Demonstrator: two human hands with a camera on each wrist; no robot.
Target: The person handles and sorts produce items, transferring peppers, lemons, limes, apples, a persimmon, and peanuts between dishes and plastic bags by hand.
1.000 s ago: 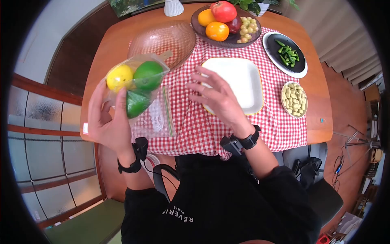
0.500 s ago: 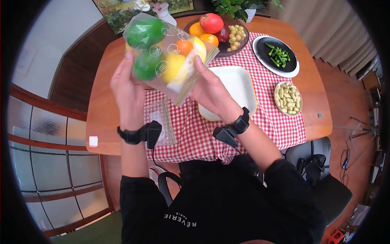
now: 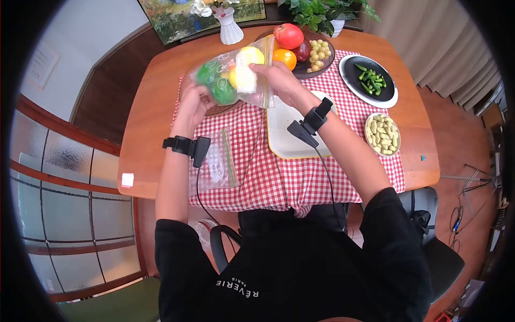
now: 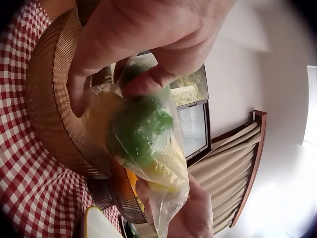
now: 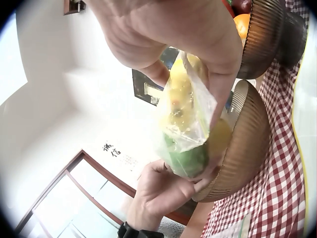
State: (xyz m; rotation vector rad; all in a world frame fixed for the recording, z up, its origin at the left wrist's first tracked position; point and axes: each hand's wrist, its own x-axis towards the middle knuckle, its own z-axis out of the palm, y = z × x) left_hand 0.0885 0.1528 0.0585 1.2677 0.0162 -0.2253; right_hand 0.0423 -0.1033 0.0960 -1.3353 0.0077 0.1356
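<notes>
A clear zip bag [image 3: 245, 80] of green and yellow fruit is held above the ribbed amber bowl [image 3: 185, 88]. The left hand [image 3: 194, 107] grips its closed end by the green fruit [image 4: 136, 131]. At the zip end, the right hand [image 3: 281, 80] pinches the bag beside the yellow fruit [image 5: 181, 94]. In the left wrist view, the left thumb and fingers [image 4: 143, 82] lie against the plastic. A second, flat zip bag [image 3: 215, 161] lies on the checked cloth [image 3: 257, 185].
A white tray [image 3: 292, 142] sits mid-table. Behind it stands a dark bowl [image 3: 330, 56] of fruit and grapes. On the right are a black plate [image 3: 351, 70] of green peppers on a white one and a bowl of peanuts [image 3: 382, 134]. A white vase [image 3: 230, 32] stands at the back.
Over the last second, the right hand has come onto the bag, which was in the left hand alone. Since half a second ago, the bag has turned and moved lower over the amber bowl.
</notes>
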